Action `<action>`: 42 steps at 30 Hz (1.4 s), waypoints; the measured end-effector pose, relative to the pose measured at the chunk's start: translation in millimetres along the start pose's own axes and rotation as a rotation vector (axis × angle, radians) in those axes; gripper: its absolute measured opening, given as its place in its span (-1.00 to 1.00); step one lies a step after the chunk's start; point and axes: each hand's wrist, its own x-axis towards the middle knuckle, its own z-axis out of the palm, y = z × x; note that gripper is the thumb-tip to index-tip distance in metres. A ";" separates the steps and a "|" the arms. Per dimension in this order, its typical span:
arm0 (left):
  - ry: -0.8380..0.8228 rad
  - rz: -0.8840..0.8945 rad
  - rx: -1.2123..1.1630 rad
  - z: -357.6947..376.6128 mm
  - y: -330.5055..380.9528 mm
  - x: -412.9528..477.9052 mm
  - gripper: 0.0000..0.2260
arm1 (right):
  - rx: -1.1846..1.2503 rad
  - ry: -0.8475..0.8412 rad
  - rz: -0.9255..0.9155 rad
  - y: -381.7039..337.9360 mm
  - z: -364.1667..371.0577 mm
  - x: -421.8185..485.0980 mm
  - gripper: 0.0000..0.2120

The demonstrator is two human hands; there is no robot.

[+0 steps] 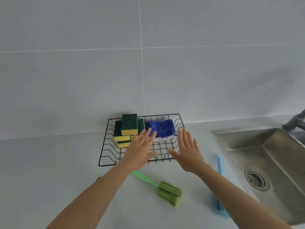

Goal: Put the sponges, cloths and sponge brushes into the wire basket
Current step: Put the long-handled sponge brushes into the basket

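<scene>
This is a home kitchen. A stainless-steel sink (270,156) with a round drain strainer (256,179) is sunk into the pale tabletop (49,162) to the right of the hands, and part of a grey tap (295,120) shows at its far corner. Large pale wall tiles (82,71) with thin grout lines rise beyond the hands as a splashback. Dishwashing gear confirms it: a black wire basket (109,142) under the fingertips holds green-and-yellow scouring sponges (127,128) and a blue cloth (160,128), and a green sponge brush (168,192) lies nearer than the hands.
</scene>
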 end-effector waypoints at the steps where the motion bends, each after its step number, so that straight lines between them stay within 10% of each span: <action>1: -0.011 0.017 -0.026 3.9 3.3 -9.1 -0.37 | 0.000 -0.011 0.004 -0.1 4.9 -7.0 -0.02; 21: -0.323 0.011 -0.037 81.9 -8.9 -50.7 -0.62 | 0.014 -0.373 0.052 -9.9 96.9 -76.2 -0.31; 42: -0.082 0.132 -0.090 26.3 -9.6 -47.6 -0.72 | 0.098 -0.145 -0.068 8.3 25.4 -47.6 -0.54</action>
